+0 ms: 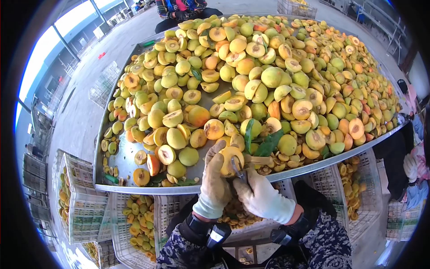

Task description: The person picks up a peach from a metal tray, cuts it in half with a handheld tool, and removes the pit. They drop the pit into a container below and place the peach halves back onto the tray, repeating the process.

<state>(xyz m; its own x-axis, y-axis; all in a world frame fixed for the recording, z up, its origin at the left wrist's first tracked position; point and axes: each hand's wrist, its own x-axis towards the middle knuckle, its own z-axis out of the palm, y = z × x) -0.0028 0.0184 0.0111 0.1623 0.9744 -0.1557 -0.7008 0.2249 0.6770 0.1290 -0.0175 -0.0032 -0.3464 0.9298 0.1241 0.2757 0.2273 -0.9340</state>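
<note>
Both of my hands wear dirty white work gloves and meet at the near edge of a metal-topped table (148,190). My left hand (214,184) is closed around a yellow peach half (228,162), its cut face turned up toward me. In the closed fingers of my right hand (262,193) is a small knife-like metal tool (238,170), its tip against the cut face. The grip hides most of its handle. Just beyond my hands lie a heap of whole and halved peaches (273,77), green leaves (270,142) and loose pits or scraps.
Plastic crates of peaches stand below the table, one at the left (121,228) and one at the right (376,197). Pieces of fruit lie in a container under my hands. A person (186,9) sits across the table; another person's gloved hand (410,167) shows at right.
</note>
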